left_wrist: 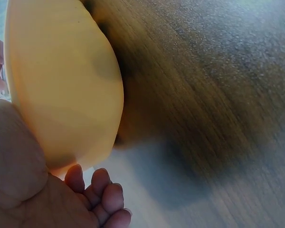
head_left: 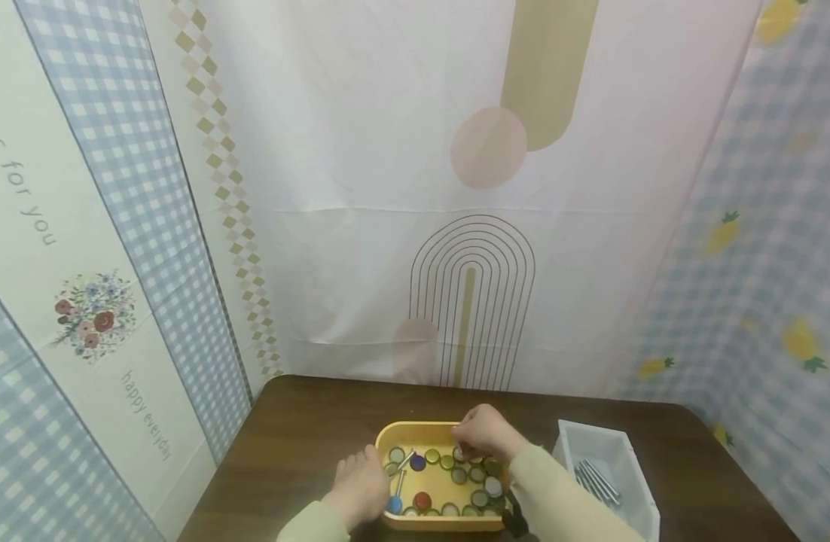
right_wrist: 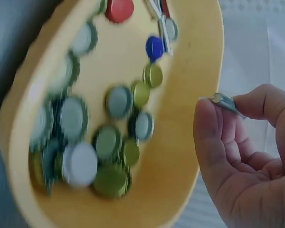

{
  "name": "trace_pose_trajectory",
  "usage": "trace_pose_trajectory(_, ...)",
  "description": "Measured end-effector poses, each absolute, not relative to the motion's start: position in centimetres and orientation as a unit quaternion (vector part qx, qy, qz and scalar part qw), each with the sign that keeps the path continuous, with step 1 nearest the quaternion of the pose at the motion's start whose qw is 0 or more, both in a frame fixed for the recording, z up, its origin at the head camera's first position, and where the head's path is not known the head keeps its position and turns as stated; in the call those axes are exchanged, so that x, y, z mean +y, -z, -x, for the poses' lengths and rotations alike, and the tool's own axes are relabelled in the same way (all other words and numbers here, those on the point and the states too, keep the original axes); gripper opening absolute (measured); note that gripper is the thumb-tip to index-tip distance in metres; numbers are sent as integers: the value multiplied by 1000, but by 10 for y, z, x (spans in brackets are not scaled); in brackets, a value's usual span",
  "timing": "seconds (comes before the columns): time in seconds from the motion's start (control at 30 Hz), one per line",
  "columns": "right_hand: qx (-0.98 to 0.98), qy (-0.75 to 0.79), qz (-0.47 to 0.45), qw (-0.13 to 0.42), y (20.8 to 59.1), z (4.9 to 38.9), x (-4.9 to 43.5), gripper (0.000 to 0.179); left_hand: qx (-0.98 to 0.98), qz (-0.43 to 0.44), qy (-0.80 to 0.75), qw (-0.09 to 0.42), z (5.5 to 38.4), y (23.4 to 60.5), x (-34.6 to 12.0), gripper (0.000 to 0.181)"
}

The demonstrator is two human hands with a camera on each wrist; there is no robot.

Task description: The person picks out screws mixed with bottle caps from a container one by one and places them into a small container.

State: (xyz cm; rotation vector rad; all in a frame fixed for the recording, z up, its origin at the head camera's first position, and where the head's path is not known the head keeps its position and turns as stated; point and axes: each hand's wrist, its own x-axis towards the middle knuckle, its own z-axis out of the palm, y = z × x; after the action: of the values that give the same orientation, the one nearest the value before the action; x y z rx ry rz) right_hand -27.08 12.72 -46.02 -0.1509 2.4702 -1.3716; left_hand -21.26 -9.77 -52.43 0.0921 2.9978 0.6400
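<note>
A yellow plastic tub (head_left: 415, 427) stands on the table with several bottle caps inside, mostly green and gold, plus a red one (head_left: 422, 500) and blue ones. A few silver bolts (head_left: 400, 482) lie among the caps at its left end. My left hand (head_left: 361, 485) holds the tub's left end, thumb side at the rim and curled fingers (left_wrist: 100, 179) low against the outer wall. Over the far right rim, my right hand (head_left: 486, 433) pinches a silver bolt (right_wrist: 223, 102) between thumb and fingers. Only a short length of that bolt shows.
To the right of the tub stands a white bin (head_left: 632, 470) with several long silver bolts (head_left: 596, 482) in it. The brown wooden table (head_left: 306, 421) ends at a patterned cloth (head_left: 347, 286) behind. More cloth hangs on both sides.
</note>
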Motion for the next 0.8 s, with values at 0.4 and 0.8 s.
trace_pose_trajectory(0.4,866,477,6,151,466,271,159,24,977,-26,-205,44,212,525,-96,26)
trace_pose_trajectory(0.8,880,459,-37,119,463,267,216,13,979,-32,-201,33,211,527,-98,22)
